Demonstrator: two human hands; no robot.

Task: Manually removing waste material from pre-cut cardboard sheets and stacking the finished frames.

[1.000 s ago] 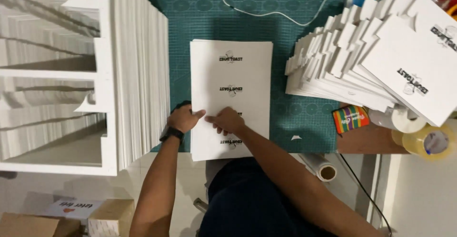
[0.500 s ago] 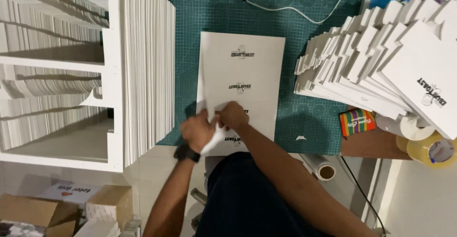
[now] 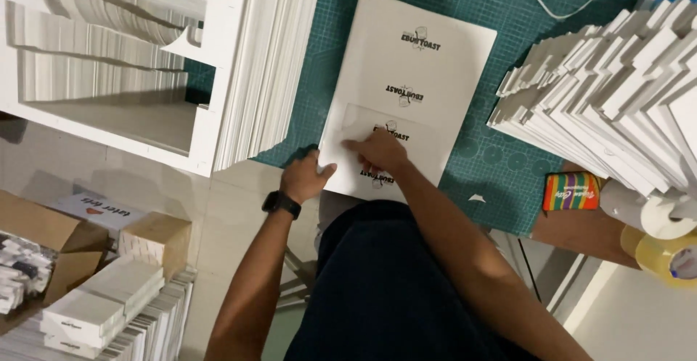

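A stack of white printed sheets (image 3: 421, 63) lies on a teal cutting mat (image 3: 508, 187). Its near end is folded over into a flap (image 3: 348, 132). My right hand (image 3: 377, 150) presses flat on that flap with the forefinger stretched out to the left. My left hand (image 3: 305, 176), with a black watch on the wrist, grips the stack's near left edge. I sit close to the table in dark clothing.
A tall pile of white cut card (image 3: 268, 63) and white shelf-like stacks (image 3: 109, 63) stand at the left. Fanned folded white pieces (image 3: 602, 92) fill the right, beside a rainbow-striped packet (image 3: 571, 191) and tape rolls (image 3: 668, 252). Cardboard boxes (image 3: 43, 238) and white box stacks sit lower left.
The view has shifted and closed in. My hands went from lying flat on the near end to folding it over; the right now presses the flap, the left holds the edge.
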